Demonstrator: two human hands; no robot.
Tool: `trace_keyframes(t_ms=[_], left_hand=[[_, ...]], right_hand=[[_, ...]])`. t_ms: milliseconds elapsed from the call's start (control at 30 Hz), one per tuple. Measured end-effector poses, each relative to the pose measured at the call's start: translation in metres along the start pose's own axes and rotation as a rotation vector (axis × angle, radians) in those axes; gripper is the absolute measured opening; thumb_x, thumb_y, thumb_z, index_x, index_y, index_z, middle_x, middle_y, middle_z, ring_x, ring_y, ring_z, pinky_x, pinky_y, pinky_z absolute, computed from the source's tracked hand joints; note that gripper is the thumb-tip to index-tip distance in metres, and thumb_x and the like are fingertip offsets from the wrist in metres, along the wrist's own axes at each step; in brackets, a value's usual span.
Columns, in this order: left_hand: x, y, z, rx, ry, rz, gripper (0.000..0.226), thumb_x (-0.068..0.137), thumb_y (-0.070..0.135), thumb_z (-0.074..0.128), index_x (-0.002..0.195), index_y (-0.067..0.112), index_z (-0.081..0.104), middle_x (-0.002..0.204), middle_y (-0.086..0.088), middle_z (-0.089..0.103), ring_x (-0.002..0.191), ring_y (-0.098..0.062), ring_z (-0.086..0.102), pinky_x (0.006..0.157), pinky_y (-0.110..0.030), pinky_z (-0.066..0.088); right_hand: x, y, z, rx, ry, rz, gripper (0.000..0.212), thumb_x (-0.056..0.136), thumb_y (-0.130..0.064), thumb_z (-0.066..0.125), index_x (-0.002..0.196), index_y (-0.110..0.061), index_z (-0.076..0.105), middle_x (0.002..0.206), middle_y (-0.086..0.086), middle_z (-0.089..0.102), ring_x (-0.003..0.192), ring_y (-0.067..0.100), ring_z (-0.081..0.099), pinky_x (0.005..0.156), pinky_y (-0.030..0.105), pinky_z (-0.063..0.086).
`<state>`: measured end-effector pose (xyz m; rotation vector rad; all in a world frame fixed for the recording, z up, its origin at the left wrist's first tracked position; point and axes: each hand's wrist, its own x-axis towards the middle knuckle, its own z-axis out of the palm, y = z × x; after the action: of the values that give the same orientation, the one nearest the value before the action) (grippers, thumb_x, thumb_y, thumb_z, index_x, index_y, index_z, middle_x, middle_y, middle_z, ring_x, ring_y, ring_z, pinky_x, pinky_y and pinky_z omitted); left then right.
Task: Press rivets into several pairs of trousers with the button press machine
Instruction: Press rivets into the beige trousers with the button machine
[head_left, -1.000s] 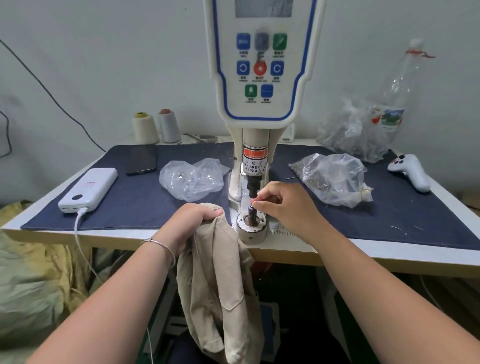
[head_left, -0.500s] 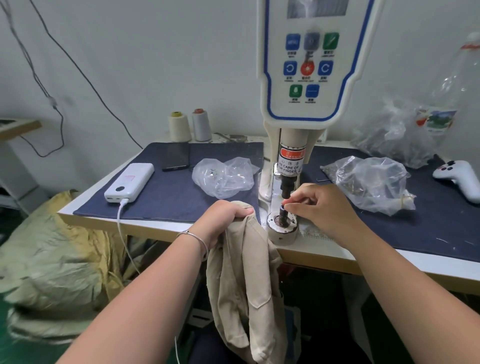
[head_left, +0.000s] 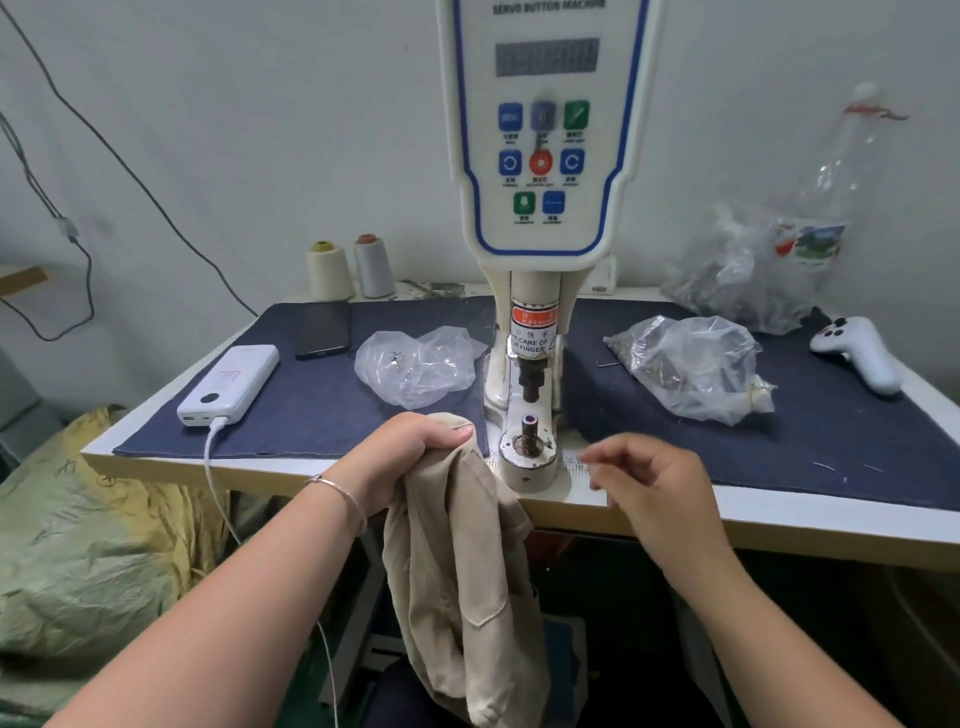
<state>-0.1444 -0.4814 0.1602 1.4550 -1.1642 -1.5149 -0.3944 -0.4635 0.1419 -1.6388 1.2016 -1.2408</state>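
Left grip: left hand (head_left: 410, 457) bunches the beige trousers (head_left: 457, 561) in a closed fist at the table edge, thumb on top; cloth hangs limp below, likely kept ready to feed onto the press.
Right grip: right hand (head_left: 644, 483) holds nothing, fingers loosely curled and blurred, just off the post at its 4 o'clock, not touching it.
Head view, press: button machine (head_left: 540, 156) stands upright at 12 o'clock from the hands; white moulded plastic head, blue outline, coloured buttons, blank display.
Post: short metal post (head_left: 530, 431) rises from a worn round white base at the table front; a small purplish ring sits on its top, possibly a rivet part — too small to say.
Punch: dark steel punch (head_left: 531, 382) hangs directly above the post, with an open gap between them.
Trousers position: at 9 o'clock of the post, beside it, not yet over it.
Supplies: crinkled clear bag (head_left: 415, 364) at 10 o'clock, fuller bag (head_left: 691, 364) at 2 o'clock, within reach of either hand.
Surface: navy cloth mat (head_left: 322, 405), matte, flat, over a pale table (head_left: 779, 525).
Judgement: fabric placement seems the next need; fingers near the punch are the hazard.
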Motion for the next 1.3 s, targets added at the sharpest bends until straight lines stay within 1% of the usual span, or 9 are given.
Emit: trace_keyframes(t_ms=[167,267,333,533,700,867,1000,1133,1300], left_hand=[[-0.036,0.009,0.009,-0.112,-0.193,0.023,0.024,0.077,0.021,0.071,0.094,0.005,0.077,0.092,-0.014,0.073,0.081,-0.023,0.070,0.072,-0.028,0.057],[-0.056,0.020,0.017,-0.193,-0.352,0.022,0.031,0.084,0.018,0.065,0.108,0.002,0.075,0.106,-0.018,0.073,0.093,-0.026,0.071,0.081,-0.032,0.058],[-0.066,0.028,0.022,-0.214,-0.441,0.034,0.029,0.088,0.016,0.059,0.108,0.001,0.075,0.105,-0.017,0.074,0.093,-0.024,0.072,0.081,-0.031,0.058],[-0.082,0.037,0.022,-0.106,-0.421,0.014,0.032,0.082,0.015,0.066,0.104,-0.008,0.068,0.095,-0.020,0.071,0.080,-0.023,0.071,0.073,-0.030,0.058],[-0.081,0.017,0.014,-0.047,-0.529,0.003,0.057,0.079,0.029,0.083,0.122,-0.003,0.066,0.122,-0.023,0.067,0.104,-0.028,0.068,0.093,-0.037,0.054],[-0.075,-0.019,0.018,-0.302,-0.678,0.110,0.042,0.094,0.022,0.066,0.129,-0.003,0.061,0.123,-0.018,0.067,0.112,-0.029,0.066,0.098,-0.038,0.051],[-0.067,-0.031,0.025,-0.370,-0.465,0.112,0.039,0.088,0.011,0.071,0.124,-0.002,0.065,0.112,-0.017,0.071,0.095,-0.024,0.071,0.083,-0.033,0.058],[-0.052,-0.022,0.025,-0.152,-0.083,0.109,0.010,0.083,0.018,0.077,0.075,0.014,0.073,0.076,-0.009,0.068,0.061,-0.014,0.062,0.056,-0.022,0.052],[-0.021,0.004,0.009,0.158,0.069,0.107,0.037,0.074,0.048,0.079,0.079,0.012,0.076,0.079,-0.012,0.074,0.066,-0.018,0.063,0.063,-0.028,0.049]], right_hand=[[-0.030,-0.015,0.006,-0.047,-0.120,-0.086,0.023,0.076,-0.018,0.079,0.091,-0.033,0.070,0.083,-0.013,0.067,0.065,0.005,0.057,0.059,0.015,0.045],[-0.036,-0.023,0.011,-0.087,-0.291,-0.080,0.076,0.060,-0.053,0.079,0.129,-0.048,0.049,0.123,-0.028,0.056,0.107,-0.009,0.055,0.086,0.012,0.045],[-0.033,-0.027,0.010,-0.034,-0.447,0.006,0.102,0.053,-0.055,0.084,0.141,-0.052,0.033,0.139,-0.031,0.045,0.127,-0.014,0.041,0.103,0.015,0.038],[-0.028,-0.023,-0.006,0.301,-0.823,0.256,0.038,0.059,-0.013,0.080,0.096,-0.011,0.073,0.095,0.007,0.072,0.088,0.018,0.068,0.078,0.029,0.053],[-0.024,-0.015,-0.035,0.616,-0.860,0.410,0.067,0.060,-0.007,0.076,0.123,0.006,0.059,0.114,0.029,0.060,0.094,0.032,0.062,0.079,0.035,0.054],[-0.019,-0.018,-0.039,0.810,-0.734,0.552,0.047,0.063,-0.023,0.090,0.102,-0.002,0.074,0.096,0.016,0.072,0.080,0.022,0.071,0.073,0.030,0.058],[-0.003,-0.022,-0.035,0.749,-0.607,0.628,0.036,0.085,-0.009,0.062,0.119,0.004,0.064,0.121,0.026,0.064,0.098,0.030,0.068,0.086,0.035,0.056],[0.019,-0.025,-0.029,0.487,-0.440,0.588,0.040,0.080,-0.018,0.065,0.114,0.005,0.067,0.114,0.030,0.065,0.101,0.038,0.063,0.085,0.038,0.055],[0.052,-0.026,-0.023,0.367,-0.274,0.523,0.020,0.087,-0.015,0.066,0.094,0.002,0.072,0.083,0.020,0.073,0.065,0.026,0.069,0.060,0.029,0.058]])
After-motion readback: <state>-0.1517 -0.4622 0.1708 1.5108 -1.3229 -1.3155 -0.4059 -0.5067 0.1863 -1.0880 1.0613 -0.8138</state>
